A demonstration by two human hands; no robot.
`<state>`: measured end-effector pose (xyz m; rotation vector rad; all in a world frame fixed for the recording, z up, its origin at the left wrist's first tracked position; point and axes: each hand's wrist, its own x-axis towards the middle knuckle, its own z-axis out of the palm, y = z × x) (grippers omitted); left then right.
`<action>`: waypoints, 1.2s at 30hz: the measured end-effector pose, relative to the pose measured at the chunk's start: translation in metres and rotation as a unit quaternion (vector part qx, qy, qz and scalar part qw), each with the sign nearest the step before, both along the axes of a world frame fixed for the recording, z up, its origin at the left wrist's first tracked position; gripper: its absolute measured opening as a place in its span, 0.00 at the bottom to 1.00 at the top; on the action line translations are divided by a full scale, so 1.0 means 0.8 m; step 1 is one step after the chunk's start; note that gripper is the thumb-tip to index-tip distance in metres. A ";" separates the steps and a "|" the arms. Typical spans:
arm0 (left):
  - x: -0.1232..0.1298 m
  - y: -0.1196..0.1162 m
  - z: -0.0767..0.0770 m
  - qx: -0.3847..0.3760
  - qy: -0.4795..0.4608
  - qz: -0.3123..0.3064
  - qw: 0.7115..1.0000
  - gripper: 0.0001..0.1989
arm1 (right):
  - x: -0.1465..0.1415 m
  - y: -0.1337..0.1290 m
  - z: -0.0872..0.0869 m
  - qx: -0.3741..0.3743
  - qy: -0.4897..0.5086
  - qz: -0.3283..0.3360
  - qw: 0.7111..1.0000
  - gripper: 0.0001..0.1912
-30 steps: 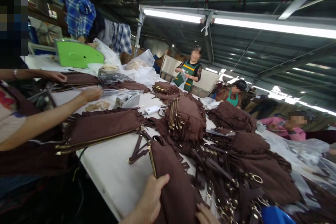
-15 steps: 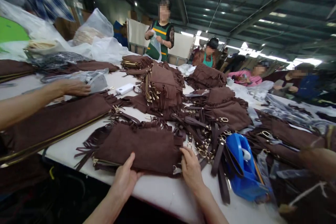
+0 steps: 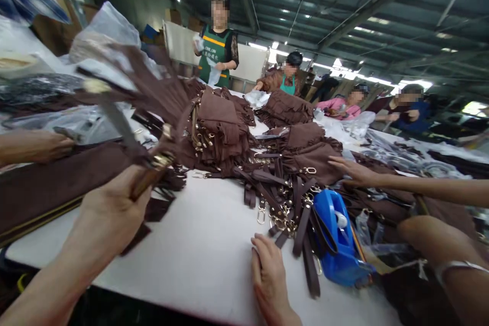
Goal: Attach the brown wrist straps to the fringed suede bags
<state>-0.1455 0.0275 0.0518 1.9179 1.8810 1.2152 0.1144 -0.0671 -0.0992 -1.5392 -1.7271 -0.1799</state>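
L hand (image 3: 110, 209) grips brn fringed bag (image 3: 171, 94), blurred. R hand (image 3: 269, 275), grip open, rests on tabletop (image 3: 206, 234) nr straps (image 3: 304, 226).

The bags (image 3: 218, 112) are brown, the table (image 3: 206, 229) white, the tape dispenser (image 3: 340, 261) blue.

Below the right hand (image 3: 270, 277), the table (image 3: 206, 244); just beyond that hand, a heap of straps (image 3: 304, 226); to its right, a tape dispenser (image 3: 338, 262). Farther beyond, a stack of pouches (image 3: 217, 112) to the hand's left, further bags (image 3: 313, 160) to its right. In the left hand (image 3: 107, 209), above the table, a raised pouch (image 3: 156, 81). Left of that hand, a long bag (image 3: 64, 178); just behind the latter, a co-worker's hand (image 3: 36, 147).
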 end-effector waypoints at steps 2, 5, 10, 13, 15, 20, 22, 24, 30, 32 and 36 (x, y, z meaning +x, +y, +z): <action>0.011 -0.001 -0.034 0.065 0.163 -0.122 0.977 0.26 | 0.004 -0.005 -0.003 0.005 -0.007 -0.026 1.000 0.13; 0.022 -0.007 -0.126 0.089 0.310 -0.260 0.910 0.28 | 0.022 -0.004 -0.002 0.011 -0.006 -0.092 0.996 0.13; 0.019 -0.013 -0.207 0.030 0.365 -0.329 0.870 0.32 | 0.059 0.042 0.032 -0.099 0.012 -0.167 0.981 0.13; 0.017 -0.013 -0.200 0.029 0.353 -0.326 0.876 0.30 | 0.067 0.082 0.053 -0.201 0.091 -0.201 0.955 0.12; 0.017 -0.012 -0.194 0.025 0.335 -0.330 0.882 0.31 | 0.073 0.099 0.061 -0.221 0.152 -0.202 0.942 0.07; 0.016 -0.010 -0.188 -0.062 0.230 -0.337 0.911 0.30 | 0.095 0.090 0.083 -0.270 0.379 -0.103 0.879 0.08; 0.024 -0.015 -0.174 -0.092 0.130 -0.324 0.933 0.29 | 0.091 0.074 0.097 -0.277 0.472 -0.058 0.835 0.12; 0.044 -0.026 -0.152 -0.119 0.002 -0.327 0.938 0.25 | 0.074 0.059 0.109 -0.274 0.540 -0.023 0.795 0.17; 0.132 -0.070 -0.107 -0.337 -0.403 -0.359 0.772 0.16 | -0.008 0.032 0.107 -0.197 0.758 0.117 0.610 0.15; 0.145 -0.076 -0.110 -0.376 -0.498 -0.310 0.717 0.16 | -0.022 0.030 0.099 -0.169 0.766 0.112 0.610 0.14; 0.137 -0.078 -0.116 -0.405 -0.551 -0.261 0.682 0.20 | -0.028 0.025 0.083 -0.148 0.766 0.087 0.619 0.15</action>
